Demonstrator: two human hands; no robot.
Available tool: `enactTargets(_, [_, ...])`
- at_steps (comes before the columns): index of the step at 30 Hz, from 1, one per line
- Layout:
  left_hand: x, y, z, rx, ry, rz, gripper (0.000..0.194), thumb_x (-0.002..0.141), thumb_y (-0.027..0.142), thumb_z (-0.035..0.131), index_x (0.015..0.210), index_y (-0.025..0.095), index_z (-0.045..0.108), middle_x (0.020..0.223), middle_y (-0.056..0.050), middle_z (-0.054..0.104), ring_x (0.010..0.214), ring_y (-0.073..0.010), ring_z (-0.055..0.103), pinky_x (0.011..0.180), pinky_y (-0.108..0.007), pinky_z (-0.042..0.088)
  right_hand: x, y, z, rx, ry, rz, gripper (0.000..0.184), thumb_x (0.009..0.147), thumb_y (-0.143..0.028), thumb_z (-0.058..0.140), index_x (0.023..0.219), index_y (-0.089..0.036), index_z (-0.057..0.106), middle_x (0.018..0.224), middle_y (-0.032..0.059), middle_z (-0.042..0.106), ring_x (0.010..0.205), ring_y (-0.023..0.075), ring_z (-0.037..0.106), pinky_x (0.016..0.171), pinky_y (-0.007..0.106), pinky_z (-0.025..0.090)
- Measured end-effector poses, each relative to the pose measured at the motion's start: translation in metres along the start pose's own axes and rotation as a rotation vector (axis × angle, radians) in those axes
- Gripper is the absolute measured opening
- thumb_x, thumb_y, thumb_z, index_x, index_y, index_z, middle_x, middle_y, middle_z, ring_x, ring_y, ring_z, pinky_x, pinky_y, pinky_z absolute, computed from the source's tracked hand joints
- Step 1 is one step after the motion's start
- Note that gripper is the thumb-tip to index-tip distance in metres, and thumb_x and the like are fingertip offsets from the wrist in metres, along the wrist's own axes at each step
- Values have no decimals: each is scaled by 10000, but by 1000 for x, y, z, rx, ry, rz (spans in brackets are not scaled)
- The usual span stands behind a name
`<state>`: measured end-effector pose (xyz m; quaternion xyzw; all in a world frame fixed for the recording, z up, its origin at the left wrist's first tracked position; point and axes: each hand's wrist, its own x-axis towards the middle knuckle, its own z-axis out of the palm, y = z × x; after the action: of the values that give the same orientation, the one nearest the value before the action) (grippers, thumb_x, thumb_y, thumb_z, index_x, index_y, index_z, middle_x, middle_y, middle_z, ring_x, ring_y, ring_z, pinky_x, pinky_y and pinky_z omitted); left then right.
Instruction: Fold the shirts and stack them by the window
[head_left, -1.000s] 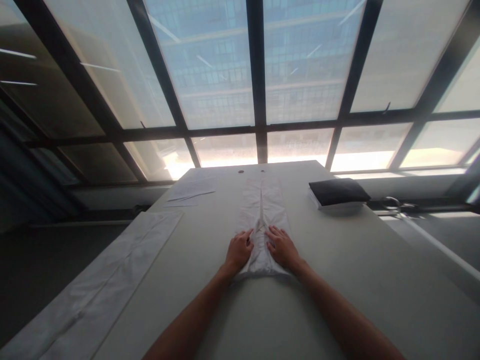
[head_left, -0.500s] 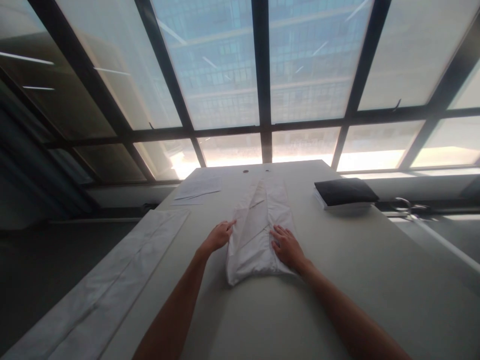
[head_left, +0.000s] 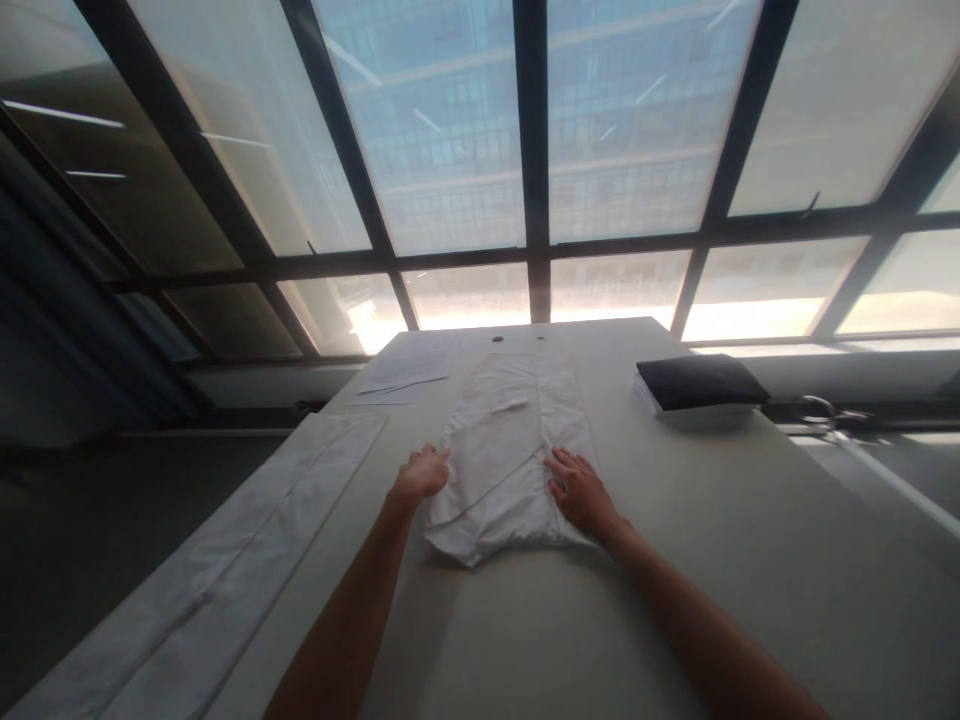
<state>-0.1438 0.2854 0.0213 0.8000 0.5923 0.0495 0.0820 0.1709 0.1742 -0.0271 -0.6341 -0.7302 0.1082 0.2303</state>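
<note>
A white folded cloth [head_left: 504, 450] lies lengthwise on the pale table [head_left: 585, 620] in front of me. My left hand [head_left: 418, 475] grips the cloth's left flap at its edge and holds it pulled out to the left. My right hand [head_left: 581, 490] lies flat, fingers spread, on the right half of the cloth and presses it down. The left flap lies partly unfolded, with a diagonal crease across it.
A long white strip of cloth [head_left: 217, 570] lies along the table's left side. Sheets of paper [head_left: 401, 375] lie at the far left. A dark folded stack [head_left: 697, 385] sits at the far right, with scissors [head_left: 821, 412] beyond it. Large windows stand behind the table.
My left hand left the cloth's middle seam, took the left flap and drew it outward to the left, opening the fold. My right hand stayed pressed on the right half.
</note>
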Motion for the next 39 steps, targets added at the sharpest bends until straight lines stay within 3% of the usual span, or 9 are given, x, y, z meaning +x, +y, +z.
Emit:
enactTargets(4, [1, 21, 6, 40, 61, 43, 462, 936, 276, 428, 1351, 133, 572, 1429, -192, 537, 1310, -314, 518, 1098, -465, 398, 1, 1, 1, 9, 1, -1, 483, 937, -257, 507, 1411, -184, 560, 1562, 106, 419, 1457, 215, 338, 1208, 402, 200])
enactTargets(8, [2, 47, 30, 38, 112, 111, 522, 1002, 336, 359, 1476, 135, 442, 1523, -158, 454, 1438, -239, 373, 1185, -414, 280, 0, 1, 1, 8, -12, 2, 509, 927, -270, 518, 1425, -173, 547, 1568, 107, 409, 1461, 219, 328, 1212, 394, 182])
enactTargets(13, [-4, 56, 60, 89, 105, 128, 549, 1032, 390, 310, 1541, 191, 366, 1614, -127, 311, 1501, -300, 241, 1202, -538, 177, -3, -2, 1, -26, -42, 6, 589, 920, -320, 519, 1487, -168, 472, 1602, 105, 347, 1487, 225, 271, 1218, 406, 140])
enactTargets(18, [-16, 59, 59, 173, 116, 148, 550, 1044, 390, 287, 1559, 203, 338, 1643, -111, 233, 1514, -314, 197, 1197, -546, 184, -10, -11, -4, -92, -99, 4, 604, 961, -348, 438, 1540, -182, 390, 1639, 103, 256, 1515, 237, 185, 1217, 432, 88])
enactTargets(26, [-99, 70, 69, 222, 141, 219, 547, 1023, 367, 371, 1564, 355, 297, 1664, -31, 163, 1524, -363, 103, 1180, -609, 191, -81, -30, -6, -128, -162, 14, 597, 993, -391, 368, 1567, -229, 339, 1661, 71, 174, 1532, 249, 104, 1221, 458, 43])
enactTargets(30, [-130, 67, 72, 168, 63, 213, 559, 1003, 412, 413, 1553, 369, 326, 1650, -33, 225, 1510, -390, 156, 1160, -630, 228, -118, -36, -4, -100, -162, 16, 597, 983, -382, 401, 1565, -263, 344, 1659, 41, 175, 1532, 249, 112, 1227, 464, 56])
enactTargets(33, [-111, 60, 56, 62, 27, 213, 526, 969, 405, 484, 1482, 291, 479, 1549, -82, 440, 1432, -314, 388, 1161, -499, 324, -122, -38, -9, -64, -143, 34, 565, 987, -388, 401, 1530, -232, 420, 1623, 66, 298, 1503, 260, 236, 1225, 461, 139])
enactTargets(36, [-60, 49, 32, -117, 187, 118, 441, 956, 324, 501, 1361, 180, 597, 1415, -122, 574, 1342, -237, 500, 1156, -369, 352, -108, -32, -19, -29, -83, 41, 539, 1001, -362, 361, 1497, -181, 471, 1550, 101, 438, 1427, 237, 393, 1189, 400, 275])
enactTargets(39, [-4, 36, 16, -407, 297, -105, 383, 875, 199, 584, 1246, 146, 660, 1380, -133, 597, 1345, -235, 492, 1177, -356, 307, -94, -19, -20, -53, -63, -36, 567, 981, -314, 388, 1531, -183, 412, 1594, 88, 367, 1467, 221, 323, 1199, 386, 256])
